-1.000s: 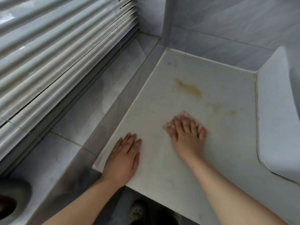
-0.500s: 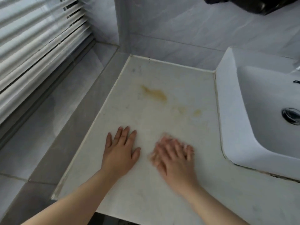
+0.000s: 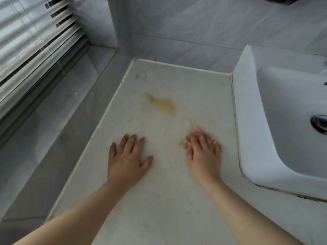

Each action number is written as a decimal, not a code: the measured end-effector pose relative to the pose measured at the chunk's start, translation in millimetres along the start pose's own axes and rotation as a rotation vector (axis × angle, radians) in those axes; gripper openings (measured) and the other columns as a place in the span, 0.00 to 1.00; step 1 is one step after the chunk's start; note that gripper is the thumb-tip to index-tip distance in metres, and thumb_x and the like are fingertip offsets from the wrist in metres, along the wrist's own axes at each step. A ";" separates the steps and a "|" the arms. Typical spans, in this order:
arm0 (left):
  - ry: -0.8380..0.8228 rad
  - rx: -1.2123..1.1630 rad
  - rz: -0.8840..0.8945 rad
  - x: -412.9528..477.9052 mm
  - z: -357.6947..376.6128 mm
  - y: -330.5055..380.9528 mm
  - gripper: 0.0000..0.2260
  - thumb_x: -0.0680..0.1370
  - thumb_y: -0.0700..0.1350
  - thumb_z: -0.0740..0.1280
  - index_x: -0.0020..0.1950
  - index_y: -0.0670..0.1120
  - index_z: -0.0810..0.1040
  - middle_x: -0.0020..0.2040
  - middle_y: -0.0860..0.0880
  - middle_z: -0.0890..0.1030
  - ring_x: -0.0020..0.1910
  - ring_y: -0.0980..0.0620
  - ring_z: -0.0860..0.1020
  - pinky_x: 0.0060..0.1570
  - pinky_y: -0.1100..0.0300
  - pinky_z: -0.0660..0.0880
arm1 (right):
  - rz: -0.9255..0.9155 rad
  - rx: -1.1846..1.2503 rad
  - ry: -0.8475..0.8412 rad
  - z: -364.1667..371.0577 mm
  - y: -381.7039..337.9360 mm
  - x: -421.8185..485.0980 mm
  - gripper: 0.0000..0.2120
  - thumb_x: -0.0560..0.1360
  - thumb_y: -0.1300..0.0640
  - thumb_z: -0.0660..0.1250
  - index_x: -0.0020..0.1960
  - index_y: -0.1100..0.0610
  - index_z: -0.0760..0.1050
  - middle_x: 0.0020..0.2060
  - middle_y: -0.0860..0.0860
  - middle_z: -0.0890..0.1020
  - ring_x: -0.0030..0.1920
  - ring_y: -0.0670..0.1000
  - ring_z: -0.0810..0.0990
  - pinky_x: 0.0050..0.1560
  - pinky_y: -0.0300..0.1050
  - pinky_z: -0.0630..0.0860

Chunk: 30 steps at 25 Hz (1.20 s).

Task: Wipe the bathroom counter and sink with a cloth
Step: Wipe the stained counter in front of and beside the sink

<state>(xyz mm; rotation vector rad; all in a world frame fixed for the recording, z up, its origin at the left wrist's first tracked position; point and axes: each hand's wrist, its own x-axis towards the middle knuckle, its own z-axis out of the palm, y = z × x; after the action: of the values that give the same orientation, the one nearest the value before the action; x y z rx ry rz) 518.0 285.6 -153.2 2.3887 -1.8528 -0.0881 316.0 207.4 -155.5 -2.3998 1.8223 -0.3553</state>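
Note:
The white counter (image 3: 159, 200) runs away from me, with a yellow-brown stain (image 3: 163, 103) in its far half and fainter smears beyond my right fingers. My left hand (image 3: 127, 160) lies flat on the counter, palm down, fingers spread, holding nothing. My right hand (image 3: 203, 152), blurred, presses flat on a small yellowish cloth (image 3: 184, 143). Only the cloth's edge shows at the fingertips; the rest is hidden under the hand. The white sink (image 3: 247, 121) stands at the right, its metal drain (image 3: 319, 123) partly in view.
A grey tiled ledge (image 3: 58, 121) runs along the counter's left edge, below window blinds (image 3: 30, 41). Marble wall tiles (image 3: 194, 32) back the counter. A dark object (image 3: 283, 0) hangs at the top right edge.
My right hand with the cloth has slid right and forward, nearer the faint smears and the sink. My left hand stays flat on the counter. The view has swung right, showing the sink.

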 end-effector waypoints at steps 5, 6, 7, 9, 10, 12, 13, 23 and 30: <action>-0.072 0.005 0.034 13.5 -3.7 -8.2 0.36 0.69 0.69 0.40 0.75 0.58 0.51 0.77 0.51 0.52 0.76 0.49 0.47 0.71 0.49 0.40 | 0.076 -0.047 0.121 2.4 31.8 0.4 0.24 0.74 0.52 0.52 0.64 0.60 0.74 0.65 0.61 0.74 0.65 0.62 0.73 0.63 0.58 0.64; -0.096 0.017 0.033 13.7 -3.7 -8.9 0.36 0.68 0.69 0.37 0.75 0.59 0.46 0.77 0.52 0.46 0.75 0.51 0.42 0.70 0.50 0.36 | 0.239 -0.029 0.139 1.7 34.5 15.1 0.25 0.75 0.52 0.51 0.68 0.60 0.70 0.69 0.63 0.69 0.68 0.63 0.68 0.65 0.60 0.62; -0.122 0.027 0.036 14.0 -4.8 -9.2 0.37 0.68 0.69 0.35 0.75 0.59 0.42 0.77 0.52 0.43 0.75 0.51 0.39 0.70 0.51 0.34 | 0.380 0.017 0.089 -1.6 33.7 33.9 0.25 0.78 0.52 0.51 0.72 0.60 0.63 0.72 0.63 0.62 0.72 0.63 0.62 0.68 0.60 0.57; -0.146 0.032 0.062 16.2 -7.7 -8.7 0.37 0.67 0.69 0.34 0.75 0.57 0.39 0.77 0.52 0.41 0.74 0.51 0.37 0.70 0.51 0.33 | 0.503 0.075 -0.043 -6.2 27.7 70.3 0.25 0.80 0.49 0.51 0.76 0.54 0.55 0.76 0.58 0.54 0.75 0.59 0.52 0.72 0.57 0.48; -0.146 0.034 0.082 16.4 -7.9 -9.8 0.37 0.67 0.70 0.33 0.74 0.57 0.38 0.77 0.51 0.40 0.74 0.52 0.36 0.70 0.51 0.33 | 0.469 0.075 -0.092 -7.2 21.1 84.2 0.24 0.80 0.47 0.50 0.75 0.50 0.56 0.76 0.56 0.55 0.75 0.57 0.51 0.72 0.57 0.47; -0.147 0.028 0.090 16.9 -7.8 -11.9 0.38 0.66 0.72 0.28 0.73 0.56 0.36 0.76 0.52 0.40 0.72 0.54 0.34 0.70 0.51 0.33 | 0.229 0.001 -0.083 1.1 1.0 84.5 0.23 0.78 0.44 0.48 0.70 0.46 0.66 0.72 0.54 0.65 0.72 0.57 0.59 0.68 0.60 0.54; -0.139 0.029 0.085 17.5 -6.9 -11.7 0.38 0.66 0.72 0.26 0.72 0.56 0.36 0.75 0.52 0.40 0.72 0.54 0.35 0.70 0.51 0.33 | 0.051 -0.043 -0.057 8.6 -9.3 70.8 0.23 0.76 0.44 0.49 0.66 0.46 0.71 0.68 0.54 0.71 0.69 0.57 0.66 0.65 0.60 0.58; -0.138 0.101 0.077 17.1 -2.6 -11.9 0.31 0.77 0.65 0.42 0.73 0.51 0.64 0.72 0.46 0.67 0.71 0.47 0.62 0.67 0.48 0.49 | 0.068 -0.056 -0.113 7.7 -0.3 87.6 0.23 0.79 0.44 0.47 0.72 0.45 0.63 0.74 0.51 0.62 0.74 0.55 0.58 0.71 0.58 0.51; -0.057 0.054 0.062 23.1 -2.1 -15.6 0.31 0.76 0.66 0.43 0.72 0.53 0.65 0.73 0.49 0.66 0.72 0.47 0.62 0.67 0.53 0.49 | -0.266 -0.050 -0.014 9.8 6.9 33.7 0.23 0.75 0.49 0.52 0.64 0.53 0.76 0.65 0.53 0.76 0.65 0.57 0.75 0.64 0.56 0.62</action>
<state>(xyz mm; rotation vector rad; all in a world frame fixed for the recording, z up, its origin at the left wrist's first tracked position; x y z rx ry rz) 539.0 267.2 -152.5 2.3853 -1.9781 -0.1024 320.6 172.6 -162.5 -2.6770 1.5249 -0.3182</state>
